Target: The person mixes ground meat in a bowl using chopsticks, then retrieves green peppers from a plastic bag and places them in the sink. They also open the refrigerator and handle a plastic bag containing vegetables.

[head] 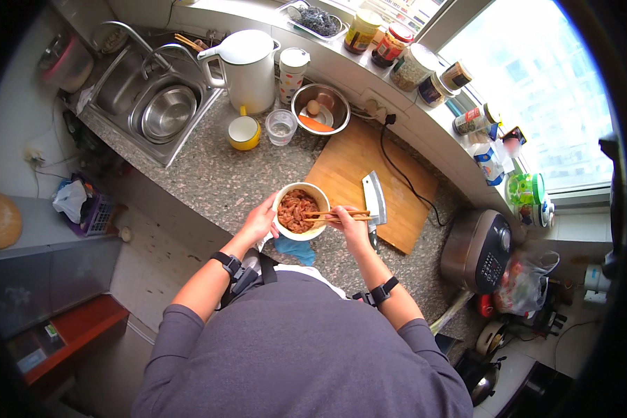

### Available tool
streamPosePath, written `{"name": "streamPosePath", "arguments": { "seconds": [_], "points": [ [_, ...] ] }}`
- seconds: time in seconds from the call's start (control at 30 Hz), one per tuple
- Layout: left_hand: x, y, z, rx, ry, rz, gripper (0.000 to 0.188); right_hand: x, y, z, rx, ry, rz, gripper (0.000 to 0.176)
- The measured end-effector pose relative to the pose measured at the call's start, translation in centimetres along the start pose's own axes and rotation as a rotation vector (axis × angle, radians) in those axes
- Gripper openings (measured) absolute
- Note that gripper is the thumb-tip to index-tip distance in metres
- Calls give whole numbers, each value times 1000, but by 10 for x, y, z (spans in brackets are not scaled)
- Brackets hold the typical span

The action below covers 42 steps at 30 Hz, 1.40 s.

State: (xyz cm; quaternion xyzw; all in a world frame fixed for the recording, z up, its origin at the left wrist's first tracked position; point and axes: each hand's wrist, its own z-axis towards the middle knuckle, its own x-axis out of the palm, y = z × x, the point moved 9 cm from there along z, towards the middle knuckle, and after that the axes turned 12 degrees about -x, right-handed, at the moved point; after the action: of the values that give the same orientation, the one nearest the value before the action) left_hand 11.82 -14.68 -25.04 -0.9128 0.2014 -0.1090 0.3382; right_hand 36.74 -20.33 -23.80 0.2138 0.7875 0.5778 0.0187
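Observation:
A pale round bowl (321, 194) of raw sliced meat (294, 210) is just in front of me, over the counter's edge. My left hand (262, 217) grips the bowl's left side. A pair of wooden chopsticks (358, 215) is held in my right hand (348, 225), at the bowl's right side, with the tips in the meat. Beyond the right hand a cleaver (375, 198) lies on a wooden cutting board (339, 157), its dark handle pointing towards me. A blue cloth (295, 251) lies on the counter below the bowl.
A steel bowl (346, 111) with an egg and an orange piece, a plastic cup (281, 127), a yellow mug (244, 134) and a white jug (251, 73) stand behind. The sink (109, 104) is at left, a rice cooker (473, 251) at right. A black cord (402, 175) crosses the board.

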Motion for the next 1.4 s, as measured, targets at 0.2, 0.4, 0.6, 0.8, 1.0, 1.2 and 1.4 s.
{"name": "streamPosePath", "arguments": {
  "seconds": [0.2, 0.4, 0.6, 0.8, 1.0, 1.2, 1.4],
  "points": [
    [2, 5, 0, -23, 84, 23, 56, -19, -9, -5, 110, -6, 0, 42],
    [10, 23, -2, -123, 272, -40, 70, 14, -21, -35, 292, 245, -8, 75],
    [15, 47, 25, -279, 309, -95, 58, 0, -26, -48, 183, 116, -136, 67],
    [11, 53, 37, -317, 470, -149, 42, -23, -31, -66, 149, -96, -172, 59],
    [-50, 58, 35, -369, 447, -118, 38, -22, -45, -86, 107, -186, -308, 50],
    [-180, 65, 3, -370, 407, -181, 43, 52, -50, -84, -135, 173, -814, 49],
    [-288, 69, 1, -293, 221, -279, 39, 110, -68, -67, -351, 251, -1018, 61]
  ]
}}
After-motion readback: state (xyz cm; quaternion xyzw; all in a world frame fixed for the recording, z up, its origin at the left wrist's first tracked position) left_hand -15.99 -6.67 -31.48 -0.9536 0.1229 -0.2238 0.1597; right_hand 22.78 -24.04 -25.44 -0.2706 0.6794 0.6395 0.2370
